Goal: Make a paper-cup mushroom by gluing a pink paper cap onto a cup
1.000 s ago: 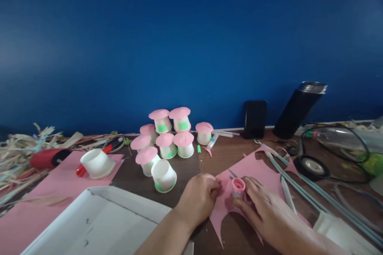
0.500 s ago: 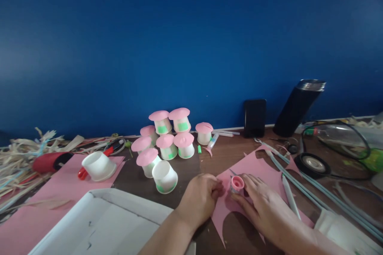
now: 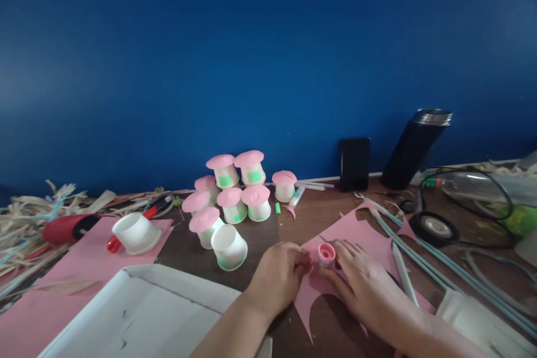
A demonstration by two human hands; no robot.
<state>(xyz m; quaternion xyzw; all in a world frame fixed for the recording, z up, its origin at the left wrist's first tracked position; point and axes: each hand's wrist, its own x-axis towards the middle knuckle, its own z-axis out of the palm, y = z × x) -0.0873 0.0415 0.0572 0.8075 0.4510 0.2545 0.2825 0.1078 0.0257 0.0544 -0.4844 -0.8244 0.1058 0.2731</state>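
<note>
The small pink cylindrical tube [image 3: 326, 253] is found a little further up and to the left in the frame than a second ago. It stands on the pink paper sheet with ragged cut edges [image 3: 361, 229] at lower centre. The gap seen earlier between it and the left hand [image 3: 279, 277] is now all but closed. Because this shift is larger than the slight drift of the view, the tube is judged to have been slid across the sheet, so that it is now met by both hands.

The right hand [image 3: 363, 285] is kept narrow about the tube, thumb below it and fingers to its right, in what looks a light hold. The left hand is curled loosely at the sheet's left edge; whether anything is pinched inside it cannot be told.

The tube is stood on end. Its long axis is near upright, and its round pink top is turned upward and slightly toward the camera.
</note>
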